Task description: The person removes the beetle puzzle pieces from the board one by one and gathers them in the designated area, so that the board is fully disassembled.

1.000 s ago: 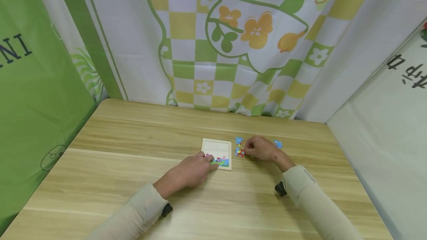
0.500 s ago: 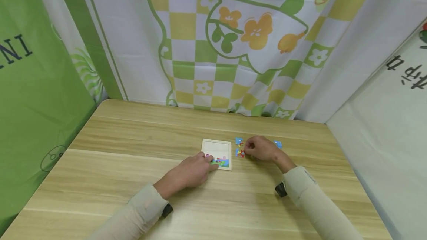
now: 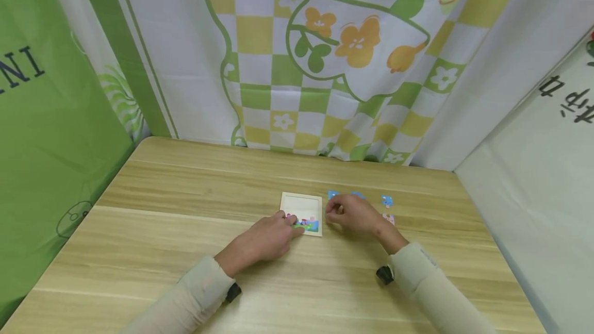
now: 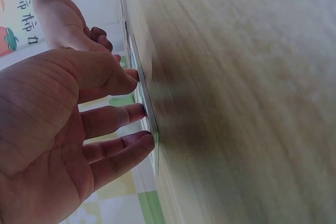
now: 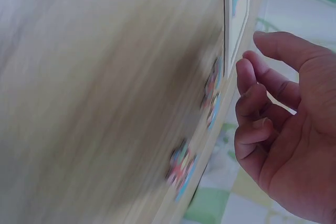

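A square wooden puzzle tray (image 3: 301, 204) lies on the table, with colourful jigsaw pieces (image 3: 313, 226) filling its near part. My left hand (image 3: 266, 237) rests fingertips on these pieces and the tray's near left side. In the left wrist view, its spread fingers (image 4: 123, 156) touch the thin tray edge. Just right of the tray hovers my right hand (image 3: 359, 215), fingers loosely bent. The right wrist view shows a gap between thumb and fingers (image 5: 252, 98), nothing held. Below them a jigsaw piece (image 5: 211, 85) lies beside the tray; the hand hides it in the head view.
Loose blue pieces (image 3: 333, 195) (image 3: 386, 200) lie behind and right of my right hand, and a pinkish piece (image 3: 390, 218) near its wrist. The wood-grain table (image 3: 209, 179) meets a patterned curtain (image 3: 287, 102) at the back.
My right hand has shifted left toward the tray, uncovering a blue piece behind it and the pinkish piece at its right. My left hand has stayed in place.
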A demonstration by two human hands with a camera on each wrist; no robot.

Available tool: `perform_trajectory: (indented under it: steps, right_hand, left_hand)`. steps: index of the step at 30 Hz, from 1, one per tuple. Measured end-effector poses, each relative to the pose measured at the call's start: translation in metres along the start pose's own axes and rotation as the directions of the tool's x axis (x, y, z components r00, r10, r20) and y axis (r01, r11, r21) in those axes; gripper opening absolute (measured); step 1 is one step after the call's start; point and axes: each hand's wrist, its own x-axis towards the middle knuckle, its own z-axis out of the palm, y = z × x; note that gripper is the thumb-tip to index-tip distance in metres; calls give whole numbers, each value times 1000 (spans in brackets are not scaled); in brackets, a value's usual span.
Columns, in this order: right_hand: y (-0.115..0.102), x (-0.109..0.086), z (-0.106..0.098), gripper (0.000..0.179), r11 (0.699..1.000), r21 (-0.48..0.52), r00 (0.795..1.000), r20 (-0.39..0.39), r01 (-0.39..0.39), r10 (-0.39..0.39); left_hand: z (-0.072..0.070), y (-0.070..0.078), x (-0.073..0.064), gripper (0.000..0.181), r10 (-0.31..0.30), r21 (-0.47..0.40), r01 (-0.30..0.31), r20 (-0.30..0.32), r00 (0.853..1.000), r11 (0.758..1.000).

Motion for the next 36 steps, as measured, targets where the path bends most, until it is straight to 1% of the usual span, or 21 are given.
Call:
perform_trajectory:
  steps: [2,3,7,9,11,15,19,22,30,36]
  right_hand:
    - [-6,1,3,5,1000,-12,1000,-2,12,-12]
    - [-9,1,5,7,999,-22,1000,-2,30,-30]
    - [-18,3,13,19,993,-102,998,-15,58,-60]
    - [-23,4,17,25,991,-124,999,-11,49,-51]
    - [-26,3,20,29,990,-140,1000,-6,21,-22]
    - [-30,1,23,32,985,-172,1000,2,-17,17]
    - [-32,-1,24,33,974,-223,999,3,-44,46]
    - [-33,-1,24,32,969,-241,998,0,-55,56]
    - [-33,-2,25,29,965,-253,998,-5,-65,66]
    - [-33,-2,26,28,967,-248,999,-8,-54,54]
  left_hand:
    - [1,0,0,41,2,0,-2,-3,1000,1000]
    - [1,-1,0,41,4,1,-4,-5,1000,1000]
    - [2,-1,0,40,14,19,-14,-23,1000,1000]
    - [3,-1,-1,40,16,26,-15,-28,999,1000]
    - [3,-1,-1,40,14,24,-14,-26,1000,1000]
    - [3,-1,-1,41,12,14,-12,-10,1000,1000]
    - [2,-1,0,39,19,30,-19,-11,1000,999]
    - [1,-1,1,37,22,40,-21,-19,1000,999]
    - [-2,0,2,36,13,23,-13,-11,1000,1000]
    - [-1,0,2,35,12,18,-11,-17,1000,1000]
